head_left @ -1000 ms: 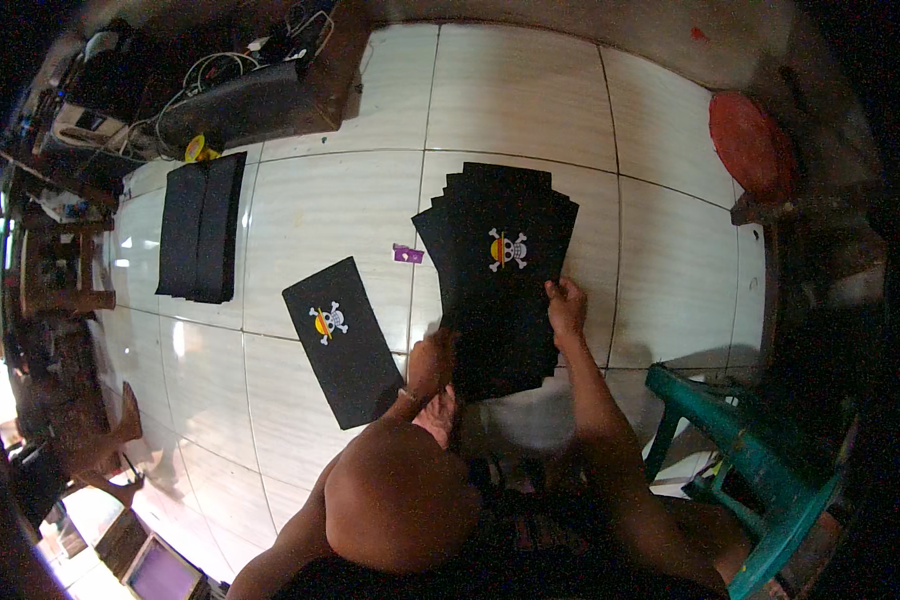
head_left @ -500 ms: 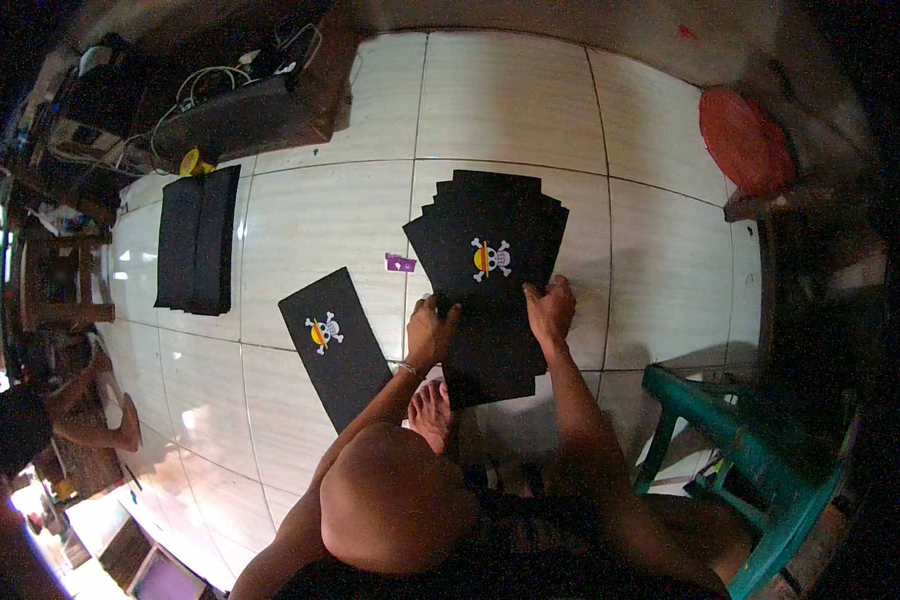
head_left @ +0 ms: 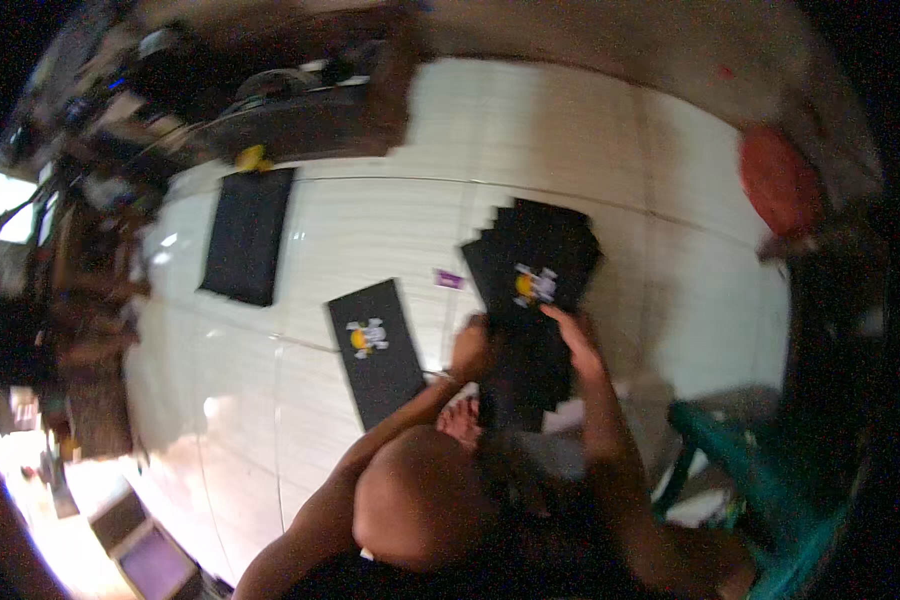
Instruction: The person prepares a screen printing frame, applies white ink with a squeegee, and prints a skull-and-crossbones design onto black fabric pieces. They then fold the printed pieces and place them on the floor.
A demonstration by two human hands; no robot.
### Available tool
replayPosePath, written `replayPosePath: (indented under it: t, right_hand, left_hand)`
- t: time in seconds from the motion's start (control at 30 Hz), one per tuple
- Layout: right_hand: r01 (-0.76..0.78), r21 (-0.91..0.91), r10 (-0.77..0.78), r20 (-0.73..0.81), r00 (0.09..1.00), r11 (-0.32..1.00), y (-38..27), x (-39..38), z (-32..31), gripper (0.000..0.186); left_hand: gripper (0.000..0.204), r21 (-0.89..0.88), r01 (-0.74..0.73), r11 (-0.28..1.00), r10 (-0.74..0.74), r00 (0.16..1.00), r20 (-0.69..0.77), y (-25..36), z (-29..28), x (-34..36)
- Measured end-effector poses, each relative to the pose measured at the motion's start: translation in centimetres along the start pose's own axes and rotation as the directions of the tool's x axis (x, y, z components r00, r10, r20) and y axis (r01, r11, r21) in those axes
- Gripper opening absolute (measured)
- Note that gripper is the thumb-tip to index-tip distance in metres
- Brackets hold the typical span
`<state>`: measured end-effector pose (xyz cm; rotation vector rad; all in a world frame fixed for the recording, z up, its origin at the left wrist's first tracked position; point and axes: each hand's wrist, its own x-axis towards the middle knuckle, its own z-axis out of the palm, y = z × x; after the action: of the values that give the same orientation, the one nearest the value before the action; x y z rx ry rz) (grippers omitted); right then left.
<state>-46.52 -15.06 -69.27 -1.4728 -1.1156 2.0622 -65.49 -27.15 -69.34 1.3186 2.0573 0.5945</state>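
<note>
Fingers at both edges of a fanned black pile, left hand at 8 o'clock, right hand at 4.
Left fingers curled inward, right thumb apparently stretched over the top; too blurred to tell whether firmly pinching. For good control, best to press lightly and evenly from both edges, letting no layer slip, with fingertips off the printed skull. From the pile, between 8 and 9 o'clock, a loose black sheet with a similar print; between 9 and 10, a small purple packet, contents hidden, and farther out another black stack. Far off at 8, a box-like tray, lavender inside, contents unclear.
</note>
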Motion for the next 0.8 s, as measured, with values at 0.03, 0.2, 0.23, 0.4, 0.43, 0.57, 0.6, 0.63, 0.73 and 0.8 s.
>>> replayPosePath:
  t: [0.03,0.2,0.23,0.4,0.43,0.57,0.6,0.63,0.73,0.8]
  right_hand:
    - [-0.022,-0.001,0.022,0.092,0.995,1.0,0.2,0.4,0.1,0.055]
    - [0.151,-0.534,-0.287,-0.18,0.941,0.832,-1.3,2.0,0.1,0.048]
    - [0.238,-0.656,-0.383,-0.084,0.92,0.716,-2.6,2.4,0.6,0.045]
    - [0.438,-0.886,-0.45,0.333,0.828,0.15,-14.4,-2.5,1.2,0.033]
    - [0.381,-0.922,-0.435,0.315,0.844,0.07,-16.2,-3.9,1.7,0.03]
    - [0.404,-0.915,-0.423,0.366,0.829,0.0,-21.8,-7.1,3.2,0.025]
    - [0.375,-0.927,-0.444,0.327,0.835,0.023,-22.2,-7.5,3.2,0.026]
    - [0.422,-0.906,-0.413,0.378,0.829,0.017,-22.7,-7.7,2.7,0.028]
    - [0.476,-0.879,-0.463,0.438,0.771,-0.039,-23.4,-7.6,1.1,0.017]
    - [0.486,-0.874,-0.493,0.436,0.753,-0.03,-23.1,-7.3,0.6,0.016]
  left_hand:
    - [0.043,0.022,-0.054,0.998,0.052,0.997,0.061,0.5,-0.2,0.9]
    - [0.077,0.294,-0.267,0.918,0.287,0.957,-0.027,5.2,-5.5,3.7]
    - [0.086,0.456,-0.401,0.795,0.475,0.878,-0.056,6.8,-7.0,5.0]
    - [0.075,0.613,-0.671,0.417,0.791,0.6,0.118,14.6,-12.9,10.0]
    - [0.067,0.619,-0.677,0.397,0.731,0.641,0.232,15.5,-13.4,10.5]
    - [0.014,0.688,-0.54,0.485,0.611,0.772,0.175,17.0,-16.1,10.3]
    - [0.016,0.698,-0.581,0.419,0.557,0.772,0.308,17.0,-17.0,10.1]
    - [0.015,0.617,-0.586,0.525,0.548,0.787,0.282,17.5,-17.3,9.7]
    - [0.015,0.698,-0.566,0.439,0.545,0.785,0.294,18.7,-18.6,9.1]
    - [0.018,0.692,-0.533,0.488,0.481,0.825,0.296,19.3,-18.7,8.6]
